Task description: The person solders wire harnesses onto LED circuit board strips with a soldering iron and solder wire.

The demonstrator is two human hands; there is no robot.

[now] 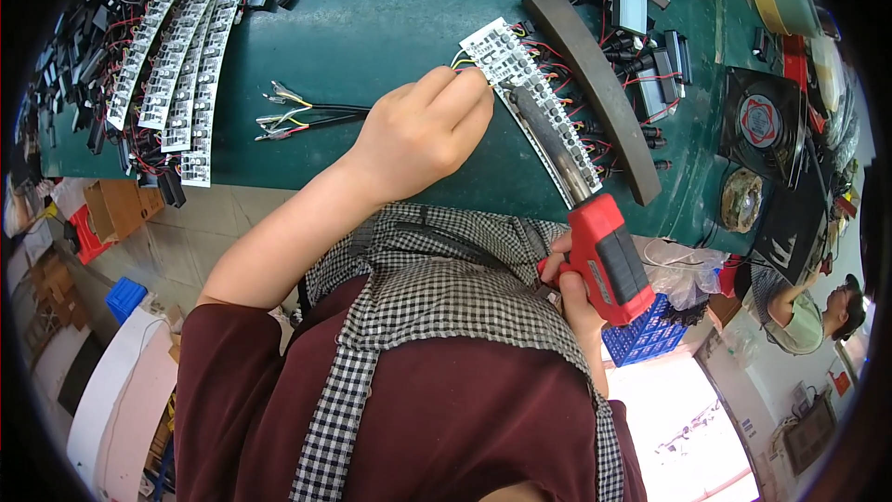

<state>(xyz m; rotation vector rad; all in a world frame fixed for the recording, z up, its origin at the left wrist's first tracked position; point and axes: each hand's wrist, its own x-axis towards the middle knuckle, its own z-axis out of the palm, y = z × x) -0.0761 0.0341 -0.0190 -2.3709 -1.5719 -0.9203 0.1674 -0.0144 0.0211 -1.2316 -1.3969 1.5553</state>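
My left hand (426, 130) is closed in a pinch beside the upper end of a white strip of circuit board (490, 45). Thin coloured wires (460, 59) come out between its fingertips and the board. My right hand (578, 302) grips a red and black soldering gun (606, 260), fingers wrapped round its handle. The gun's dark barrel lies over the board, its tip close to my left fingertips; whether it touches the board I cannot tell. Black cables (339, 112) with stripped coloured ends run under my left hand.
A curved dark bar (595, 88) lies along the board's right side, with black connectors and grey metal housings (630, 5) beyond. More circuit strips (190, 56) are piled at the left. A fan (762, 121) stands at the right, near a roll of tape (741, 200). Another person (804, 316) sits far right.
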